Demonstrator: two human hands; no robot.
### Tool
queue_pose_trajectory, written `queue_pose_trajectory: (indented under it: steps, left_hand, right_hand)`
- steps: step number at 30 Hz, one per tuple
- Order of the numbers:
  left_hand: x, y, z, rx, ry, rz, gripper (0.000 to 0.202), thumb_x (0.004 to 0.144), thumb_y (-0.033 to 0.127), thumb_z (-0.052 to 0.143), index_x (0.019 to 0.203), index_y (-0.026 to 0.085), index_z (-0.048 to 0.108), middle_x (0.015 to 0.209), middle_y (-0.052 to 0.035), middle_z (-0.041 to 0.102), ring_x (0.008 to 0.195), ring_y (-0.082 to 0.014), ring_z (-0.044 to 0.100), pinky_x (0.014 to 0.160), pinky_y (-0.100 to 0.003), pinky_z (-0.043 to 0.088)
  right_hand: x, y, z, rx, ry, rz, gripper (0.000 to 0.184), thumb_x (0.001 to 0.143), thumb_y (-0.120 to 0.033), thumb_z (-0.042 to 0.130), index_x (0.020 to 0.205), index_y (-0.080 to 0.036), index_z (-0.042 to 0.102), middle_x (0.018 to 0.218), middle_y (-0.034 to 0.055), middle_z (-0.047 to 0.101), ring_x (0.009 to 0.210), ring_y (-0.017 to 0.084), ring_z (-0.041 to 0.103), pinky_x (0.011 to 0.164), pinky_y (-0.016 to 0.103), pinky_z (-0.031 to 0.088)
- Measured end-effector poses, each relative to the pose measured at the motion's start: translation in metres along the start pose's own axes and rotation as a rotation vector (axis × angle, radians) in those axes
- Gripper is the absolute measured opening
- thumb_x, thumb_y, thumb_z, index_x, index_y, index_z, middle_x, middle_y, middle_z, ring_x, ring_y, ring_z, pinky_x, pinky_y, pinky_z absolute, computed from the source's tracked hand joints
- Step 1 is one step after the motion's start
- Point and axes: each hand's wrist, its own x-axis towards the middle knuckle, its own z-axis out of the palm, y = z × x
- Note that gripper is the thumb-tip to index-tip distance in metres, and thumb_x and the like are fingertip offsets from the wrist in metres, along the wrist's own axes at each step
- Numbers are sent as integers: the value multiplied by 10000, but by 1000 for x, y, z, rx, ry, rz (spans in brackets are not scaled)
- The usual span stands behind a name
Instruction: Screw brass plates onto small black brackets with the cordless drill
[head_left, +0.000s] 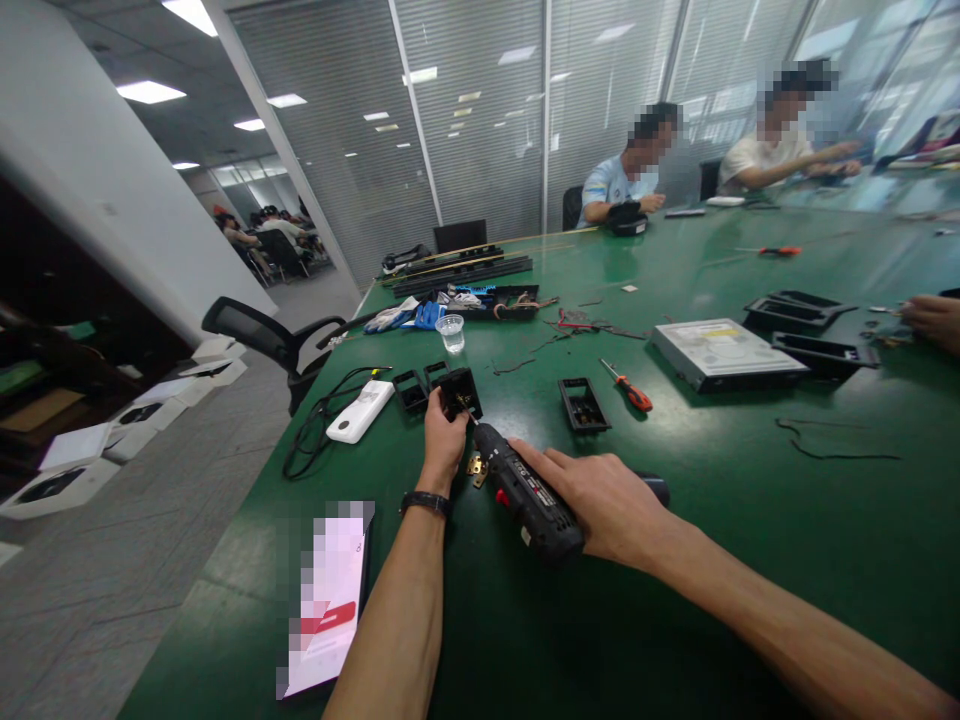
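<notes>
My right hand (600, 500) is wrapped round a black electric screwdriver (525, 495) with a red button, its bit pointing up and left into a small black plastic part (459, 390). My left hand (444, 440), a black band on its wrist, grips that part and steadies it on the green table (712, 520). A small brass piece (475, 467) lies just below the bit. Two similar black frames (416, 388) sit beside the held part, and another black frame (583, 404) lies to the right.
A white device (361, 411) with a black cable, a phone (328, 600), a plastic cup (451, 333), an orange-handled screwdriver (630, 388), a silver disc drive (724, 353) and black trays (799, 310) lie around. Two people sit at the far end; another person's hand (934, 318) rests at the right edge.
</notes>
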Motion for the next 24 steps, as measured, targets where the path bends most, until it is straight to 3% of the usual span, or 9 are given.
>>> queue_pose_trajectory:
  steps: [10,24]
  left_hand:
    - [-1,3,0,8,2,4,486,773,-10,641,1227,155,588,1274,-131,688,1174,-225,663,1077,-384,491]
    - [0,0,0,-24,-7,5,506,770,-13,633,1240,164,575,1295,-130,676,1184,-223,660,1077,-387,491]
  right_hand:
    - [0,-1,2,-21,3,0,1061,821,-412,687,1668,-246,71,1172,99,709,839,322,726,672,390,448]
    - [-1,0,-1,43,-15,29,1039,827,-414,707,1675,-269,125,1194,117,715,898,298,722,755,368,465]
